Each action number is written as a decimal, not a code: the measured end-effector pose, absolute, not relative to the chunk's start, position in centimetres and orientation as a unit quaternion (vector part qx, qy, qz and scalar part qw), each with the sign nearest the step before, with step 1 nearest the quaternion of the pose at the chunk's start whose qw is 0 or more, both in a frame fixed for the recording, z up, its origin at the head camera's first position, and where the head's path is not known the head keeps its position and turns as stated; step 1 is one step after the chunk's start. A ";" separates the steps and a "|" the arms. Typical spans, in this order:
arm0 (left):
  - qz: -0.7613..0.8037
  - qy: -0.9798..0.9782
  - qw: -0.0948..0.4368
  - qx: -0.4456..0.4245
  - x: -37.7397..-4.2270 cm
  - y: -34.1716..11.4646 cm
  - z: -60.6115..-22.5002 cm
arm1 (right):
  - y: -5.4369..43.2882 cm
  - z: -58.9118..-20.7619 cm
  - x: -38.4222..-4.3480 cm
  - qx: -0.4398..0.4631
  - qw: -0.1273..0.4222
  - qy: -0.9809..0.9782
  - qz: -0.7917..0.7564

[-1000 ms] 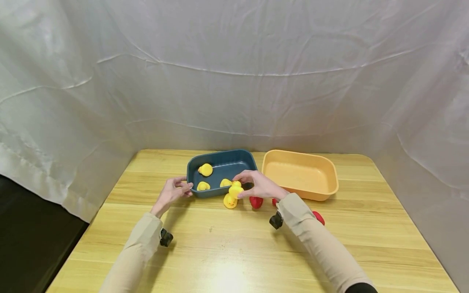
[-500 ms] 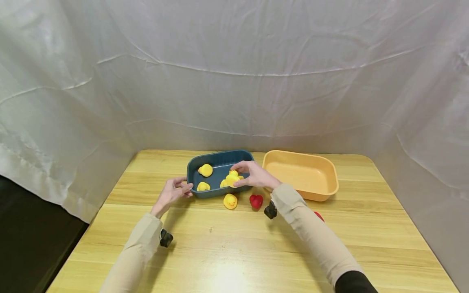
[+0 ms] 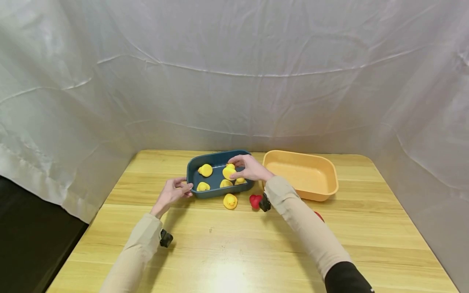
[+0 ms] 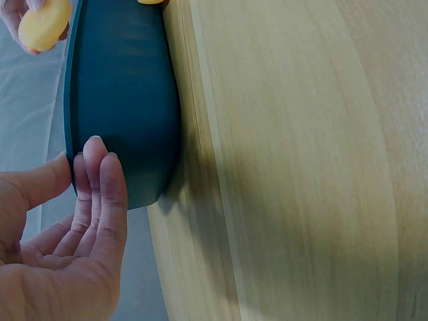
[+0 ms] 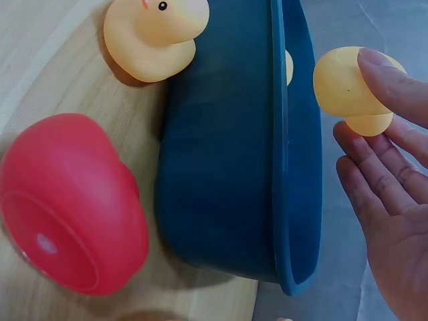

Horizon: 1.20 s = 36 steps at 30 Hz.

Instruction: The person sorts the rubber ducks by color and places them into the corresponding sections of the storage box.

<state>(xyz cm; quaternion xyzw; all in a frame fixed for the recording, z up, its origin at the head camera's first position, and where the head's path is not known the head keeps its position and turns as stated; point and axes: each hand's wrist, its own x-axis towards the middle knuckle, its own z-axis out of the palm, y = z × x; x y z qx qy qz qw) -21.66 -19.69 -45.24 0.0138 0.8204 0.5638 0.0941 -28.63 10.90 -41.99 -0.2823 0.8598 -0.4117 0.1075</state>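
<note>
My left hand pinches the left end of a dark blue plastic bin, thumb at the rim and fingers against the outer wall. Above the bin's inside, my right hand holds a yellow rubber duck between thumb and fingers. Several other yellow ducks lie in the bin, one of them a duck near the left end. Just in front of the bin a yellow duck sits on the table. To its right is a red rubber toy, tipped with its base showing in the right wrist view.
A light orange bin stands right of the blue one, with nothing visible in it. Another red object is mostly hidden behind the right sleeve. The wooden table extends toward the front, and a grey curtain hangs behind.
My right hand has carried the held duck from over the bin's front edge to above its inside, moving back and slightly left. The left hand stays on the rim.
</note>
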 end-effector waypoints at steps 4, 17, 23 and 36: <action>0.567 0.818 0.097 0.014 -21.7 -19.7 -45.2 | 10.5 -42.1 -29.1 -0.275 0.109 0.864 -0.407; 0.570 0.816 0.095 0.015 -21.7 -19.6 -45.2 | 9.3 -42.5 -30.1 -0.248 0.097 0.877 -0.399; 0.570 0.816 0.095 0.011 -21.7 -19.5 -45.3 | 8.9 -42.7 -30.5 -0.248 0.093 0.879 -0.397; 0.576 0.811 0.098 0.019 -21.5 -19.3 -45.1 | 7.9 -42.3 -30.6 -0.231 0.102 0.875 -0.412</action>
